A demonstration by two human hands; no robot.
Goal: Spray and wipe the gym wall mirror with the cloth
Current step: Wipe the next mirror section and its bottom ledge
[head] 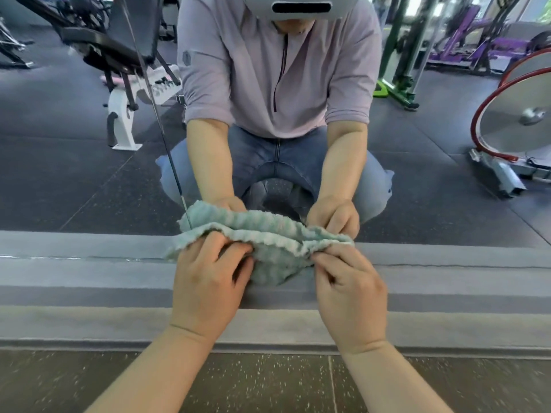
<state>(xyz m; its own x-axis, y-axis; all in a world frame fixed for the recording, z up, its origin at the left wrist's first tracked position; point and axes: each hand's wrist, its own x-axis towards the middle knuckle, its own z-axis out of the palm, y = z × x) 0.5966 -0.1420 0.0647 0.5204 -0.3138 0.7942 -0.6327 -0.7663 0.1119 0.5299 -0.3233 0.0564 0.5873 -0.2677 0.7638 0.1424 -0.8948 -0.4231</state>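
Cloth: a pale green ribbed cloth (268, 251) was held at 6 o'clock on the glass wall mirror (89, 162).
Left hand (205, 281): fingers were curled round it.
Right hand (348, 290): its 3 o'clock end was pinched.
Progress: wiping was judged unfinished.

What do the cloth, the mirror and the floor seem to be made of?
The cloth looks like soft microfibre or terry, pale green and matt: ribbed fluffy pile, limp folds. The mirror is glossy glass: it throws back a sharp reflection. The floor seems to be rubber matting, dark and matt with pale speckles.
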